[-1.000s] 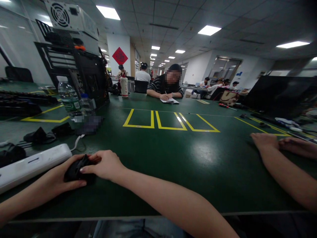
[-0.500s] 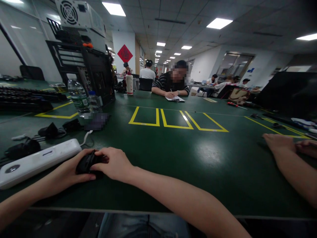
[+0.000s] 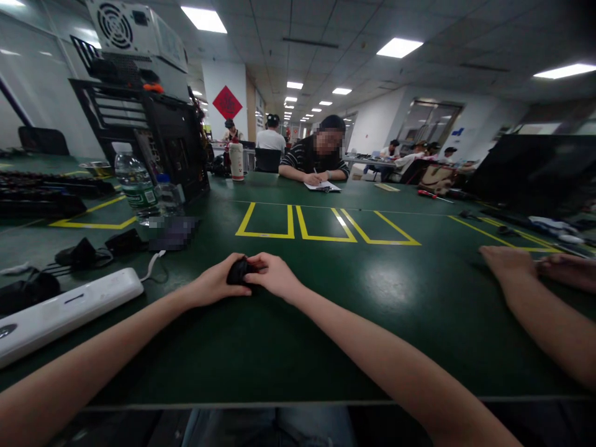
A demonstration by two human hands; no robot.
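Observation:
Between my two hands is a small rounded black object (image 3: 239, 271), perhaps a coiled cable; the fingers cover much of it. My left hand (image 3: 212, 282) grips it from the left, with its thumb along the near side. From the right, the fingers and thumb of my right hand (image 3: 274, 275) close on the same object. Both hands rest low over the green table (image 3: 326, 298), on the near side of three yellow tape outlines (image 3: 265, 235).
A white power strip (image 3: 69, 310) and black adapters (image 3: 77, 253) lie at left. Behind them stand water bottles (image 3: 135, 189) and an open computer case (image 3: 172, 146). Another person's arm (image 3: 526, 292) rests at right. Across the table a person (image 3: 311, 152) writes on a clipboard (image 3: 323, 186).
Both hands have moved right and slightly away from me with the black object between them, leaving the power strip's side. The view has shifted a little.

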